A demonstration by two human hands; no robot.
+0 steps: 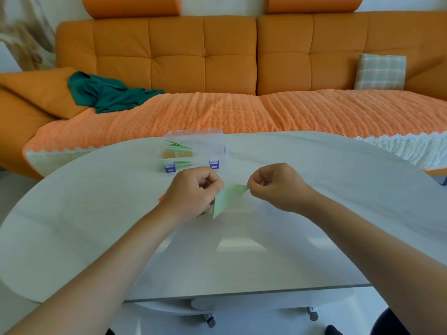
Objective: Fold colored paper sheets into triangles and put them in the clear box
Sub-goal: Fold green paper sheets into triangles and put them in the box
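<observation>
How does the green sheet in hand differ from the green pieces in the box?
The green sheet is pinched by left hand and right hand; the green pieces lie untouched in the clear box. The sheet shows a broad face; the pieces look like thin slivers. Both are pale green.

The person's body appears as two arms and some clothing. The left forearm (pixel 108 257) occupies the lower left of the frame and the right forearm (pixel 362 233) the lower right. Both are bare along their whole visible length, from wrist to frame edge. The left hand (pixel 191 192) and right hand (pixel 275 187), near frame centre, are also bare. Dark fabric (pixel 391 322) shows at the bottom right edge; the garment type cannot be determined.
</observation>
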